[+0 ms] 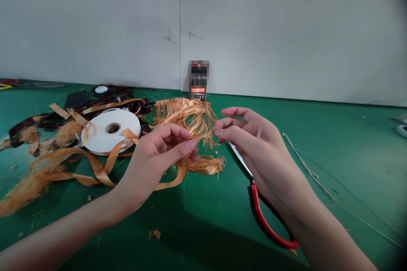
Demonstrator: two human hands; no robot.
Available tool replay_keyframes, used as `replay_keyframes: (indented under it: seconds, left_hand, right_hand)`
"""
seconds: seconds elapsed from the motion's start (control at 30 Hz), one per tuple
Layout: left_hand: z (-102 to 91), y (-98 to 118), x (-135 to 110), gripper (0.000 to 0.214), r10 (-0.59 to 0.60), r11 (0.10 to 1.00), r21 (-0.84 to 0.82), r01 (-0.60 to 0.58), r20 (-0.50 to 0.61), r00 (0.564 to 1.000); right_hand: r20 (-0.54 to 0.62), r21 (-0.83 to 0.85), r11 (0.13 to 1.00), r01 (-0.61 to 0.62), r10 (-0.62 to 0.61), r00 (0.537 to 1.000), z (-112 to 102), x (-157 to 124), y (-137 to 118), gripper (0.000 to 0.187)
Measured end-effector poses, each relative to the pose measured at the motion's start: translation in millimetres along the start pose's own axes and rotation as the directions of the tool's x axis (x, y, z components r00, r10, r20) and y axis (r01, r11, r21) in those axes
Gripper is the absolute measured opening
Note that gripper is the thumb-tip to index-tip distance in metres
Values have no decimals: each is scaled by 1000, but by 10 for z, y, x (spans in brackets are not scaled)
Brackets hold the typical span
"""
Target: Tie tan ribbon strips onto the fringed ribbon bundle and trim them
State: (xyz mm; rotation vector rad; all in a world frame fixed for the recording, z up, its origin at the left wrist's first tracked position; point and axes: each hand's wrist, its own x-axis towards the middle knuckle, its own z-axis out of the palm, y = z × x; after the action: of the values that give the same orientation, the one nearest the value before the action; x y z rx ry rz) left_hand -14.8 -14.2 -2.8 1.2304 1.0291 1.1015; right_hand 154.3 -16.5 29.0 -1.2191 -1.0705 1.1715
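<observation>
My left hand [159, 152] is closed in a pinch on an orange ribbon [101, 171] whose loops trail over the green mat to the left. My right hand [251, 139] pinches loose orange threads at the frayed end of that ribbon, where a fan of frayed fibres [187, 116] spreads out behind both hands. The two pinches sit a few centimetres apart above the mat. Red-handled scissors [263, 216] lie on the mat under my right wrist, blades pointing toward the fibres.
A white ribbon spool [110, 131] lies flat at the left among dark ribbon and tufts of orange fluff [22, 190]. A small blurred device [199, 80] stands against the white wall. Thin strips [307, 169] lie on the green mat [349, 144] to the right.
</observation>
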Motion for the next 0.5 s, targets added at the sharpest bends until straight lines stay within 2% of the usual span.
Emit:
replay_keyframes:
  seconds: [0.23, 0.5]
  left_hand:
    - [15, 8, 7, 11, -1, 1000, -5, 1, 10, 1000]
    - [25, -2, 26, 10, 2, 1000, 27, -3, 17, 1000]
  right_hand:
    - [173, -70, 994, -80, 91, 981, -22, 4, 29, 35]
    - [163, -71, 997, -43, 54, 985, -35, 28, 31, 34]
